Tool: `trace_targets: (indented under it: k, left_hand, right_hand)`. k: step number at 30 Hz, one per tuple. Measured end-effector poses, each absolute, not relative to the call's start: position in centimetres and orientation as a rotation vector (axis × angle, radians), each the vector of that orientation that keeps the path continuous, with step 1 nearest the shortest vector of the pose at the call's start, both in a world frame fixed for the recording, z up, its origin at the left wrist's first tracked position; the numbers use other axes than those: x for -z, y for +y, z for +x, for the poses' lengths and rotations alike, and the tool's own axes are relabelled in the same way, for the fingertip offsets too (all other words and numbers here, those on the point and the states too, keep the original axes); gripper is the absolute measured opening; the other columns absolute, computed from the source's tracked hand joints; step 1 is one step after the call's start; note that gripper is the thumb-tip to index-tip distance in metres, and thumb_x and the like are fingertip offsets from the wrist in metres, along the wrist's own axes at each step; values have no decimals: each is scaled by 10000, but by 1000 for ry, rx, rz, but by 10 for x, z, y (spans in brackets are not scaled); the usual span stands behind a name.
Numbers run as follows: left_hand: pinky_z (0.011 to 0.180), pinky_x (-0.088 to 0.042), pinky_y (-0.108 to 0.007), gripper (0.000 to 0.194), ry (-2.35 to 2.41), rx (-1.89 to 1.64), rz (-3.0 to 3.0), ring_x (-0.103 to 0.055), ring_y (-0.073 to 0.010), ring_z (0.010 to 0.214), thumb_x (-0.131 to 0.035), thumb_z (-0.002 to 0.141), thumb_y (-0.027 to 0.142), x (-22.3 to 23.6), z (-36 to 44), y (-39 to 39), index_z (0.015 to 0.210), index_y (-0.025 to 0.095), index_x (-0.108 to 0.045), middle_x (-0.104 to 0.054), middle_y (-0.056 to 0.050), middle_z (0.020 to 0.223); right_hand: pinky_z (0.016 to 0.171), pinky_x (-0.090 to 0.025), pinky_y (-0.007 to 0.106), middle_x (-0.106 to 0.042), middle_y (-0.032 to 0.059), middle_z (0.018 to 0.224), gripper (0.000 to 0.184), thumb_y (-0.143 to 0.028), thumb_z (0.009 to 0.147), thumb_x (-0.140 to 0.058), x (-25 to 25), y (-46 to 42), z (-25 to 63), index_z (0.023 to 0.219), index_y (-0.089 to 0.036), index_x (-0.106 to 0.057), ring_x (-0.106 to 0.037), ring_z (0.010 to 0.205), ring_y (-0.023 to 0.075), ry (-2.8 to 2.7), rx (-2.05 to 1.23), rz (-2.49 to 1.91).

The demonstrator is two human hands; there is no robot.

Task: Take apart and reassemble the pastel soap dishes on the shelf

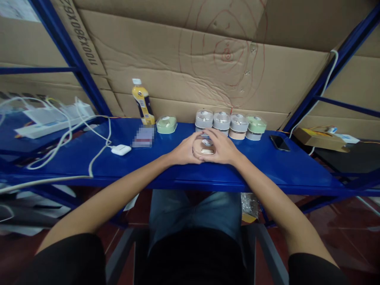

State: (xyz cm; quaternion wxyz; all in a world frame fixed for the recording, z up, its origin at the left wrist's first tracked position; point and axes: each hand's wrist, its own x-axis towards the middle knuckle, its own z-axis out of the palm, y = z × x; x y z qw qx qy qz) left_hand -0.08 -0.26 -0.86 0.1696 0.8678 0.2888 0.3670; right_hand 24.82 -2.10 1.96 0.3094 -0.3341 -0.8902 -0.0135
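Between my two hands, near the front middle of the blue table (pixel 252 170), is a small rounded case (pixel 204 145) with a beige body and a clear lid. My left hand (pixel 186 150) wraps round its left side and my right hand (pixel 222 147) round its right side, so its edges are mostly hidden. Just behind them stand similar cases in stacks: grey ones (pixel 221 119), a grey one over a beige one (pixel 237 134), and a green one (pixel 255 124) on top at the right. Another green case (pixel 166 124) stands alone to the left.
A yellow drink bottle (pixel 142 103) stands at the back left, a blurred-out flat item (pixel 144 136) before it. A white earbud case (pixel 121 149) and white cables (pixel 68 138) lie left. A phone (pixel 279 143) lies right. Cardboard (pixel 148 47) walls the back; blue posts (pixel 89 87) flank it.
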Motion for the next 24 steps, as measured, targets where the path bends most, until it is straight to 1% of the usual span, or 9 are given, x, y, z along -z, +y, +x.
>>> trace_targets:
  k: [3, 5, 10, 11, 13, 15, 16, 20, 24]
  left_hand:
    - [1226, -534, -593, 1190, 803, -992, 2408, -659, -448, 1460, -952, 669, 446, 14, 5, -4, 1681, 207, -372, -665, -198, 1576]
    - [1196, -558, -578, 1187, 823, -970, 2368, -697, -434, 1410, -952, 687, 471, 16, 5, -3, 1684, 206, -364, -705, -184, 1519]
    - [1217, -539, -605, 1216, 917, -971, 2397, -646, -446, 1445, -977, 699, 546, 22, 0, -3, 1702, 184, -392, -639, -217, 1572]
    - [1238, -520, -617, 1145, 911, -961, 2439, -629, -441, 1458, -963, 732, 546, 22, -1, -4, 1686, 188, -442, -629, -213, 1574]
    - [1272, -490, -617, 870, 857, -916, 2536, -616, -407, 1458, -892, 850, 524, 21, -3, -7, 1603, 206, -594, -629, -190, 1536]
    - [1285, -486, -593, 606, 798, -874, 2606, -616, -367, 1441, -808, 955, 480, 19, -5, -10, 1502, 235, -719, -625, -163, 1481]
    - [1286, -491, -581, 534, 777, -859, 2624, -614, -352, 1435, -779, 987, 460, 18, -6, -11, 1477, 250, -750, -618, -155, 1467]
    - [1291, -482, -602, 433, 739, -861, 2641, -588, -351, 1448, -737, 1032, 444, 15, -8, -10, 1429, 283, -800, -609, -147, 1476]
    - [1279, -493, -624, 416, 800, -931, 2613, -612, -363, 1414, -732, 1010, 531, 14, -15, -1, 1306, 263, -851, -634, -152, 1441]
  right_hand:
    - [1137, -573, 628, -699, 205, 1536, 949, -677, 897, -795, -17, -28, 243, 1665, -216, -481, -684, 1373, 454, -2419, -20, -981]
    - [1090, -592, 625, -745, 193, 1458, 911, -674, 909, -783, -16, -28, 245, 1651, -228, -501, -711, 1313, 454, -2426, -40, -1020]
    - [1113, -586, 598, -730, 172, 1485, 754, -712, 963, -699, -17, -12, 269, 1543, -240, -599, -712, 1311, 404, -2240, -201, -1000]
    - [1102, -592, 592, -746, 167, 1449, 727, -722, 981, -668, -19, -7, 278, 1517, -235, -617, -729, 1266, 389, -2171, -240, -1032]
    - [1069, -603, 600, -786, 153, 1343, 702, -749, 1002, -618, -22, 1, 298, 1477, -233, -651, -756, 1160, 375, -2056, -304, -1163]
    - [1081, -597, 612, -806, 149, 1285, 704, -777, 994, -615, -24, 9, 318, 1441, -238, -685, -757, 1157, 387, -2003, -343, -1311]
    - [1093, -592, 616, -807, 158, 1284, 713, -787, 984, -625, -24, 12, 327, 1425, -232, -700, -753, 1179, 399, -1998, -354, -1376]
    - [1090, -597, 621, -809, 190, 1303, 762, -788, 904, -735, -20, 23, 347, 1401, -210, -716, -757, 1213, 421, -2031, -344, -1519]
    - [1065, -611, 638, -813, 191, 1309, 762, -703, 774, -897, -14, 29, 351, 1332, -208, -744, -767, 1211, 436, -2105, -251, -1562]
